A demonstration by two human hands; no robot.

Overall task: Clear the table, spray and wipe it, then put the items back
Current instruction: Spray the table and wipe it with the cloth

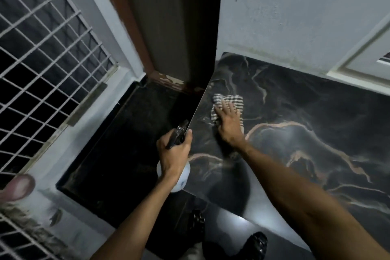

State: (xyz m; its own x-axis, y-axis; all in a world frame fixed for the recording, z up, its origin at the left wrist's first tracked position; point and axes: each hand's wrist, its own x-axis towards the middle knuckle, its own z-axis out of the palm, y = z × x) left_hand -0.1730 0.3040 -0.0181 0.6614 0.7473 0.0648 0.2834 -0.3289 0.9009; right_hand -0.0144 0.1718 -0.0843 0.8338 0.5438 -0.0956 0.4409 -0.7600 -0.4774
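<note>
The table (306,133) has a glossy black marble-look top with tan veins. A black-and-white striped cloth (231,100) lies flat near the table's far left corner. My right hand (226,124) presses on the cloth with fingers spread. My left hand (175,150) grips a spray bottle (181,177) at the table's left edge; its body is white and its black trigger head (179,135) points away from me. The bottle hangs beside the edge, below the tabletop level.
A dark wooden door (168,27) stands ajar just left of the table. A window with a white metal grille (42,59) fills the left side. White walls (295,17) bound the table behind. My black shoes (255,245) show on the dark floor below.
</note>
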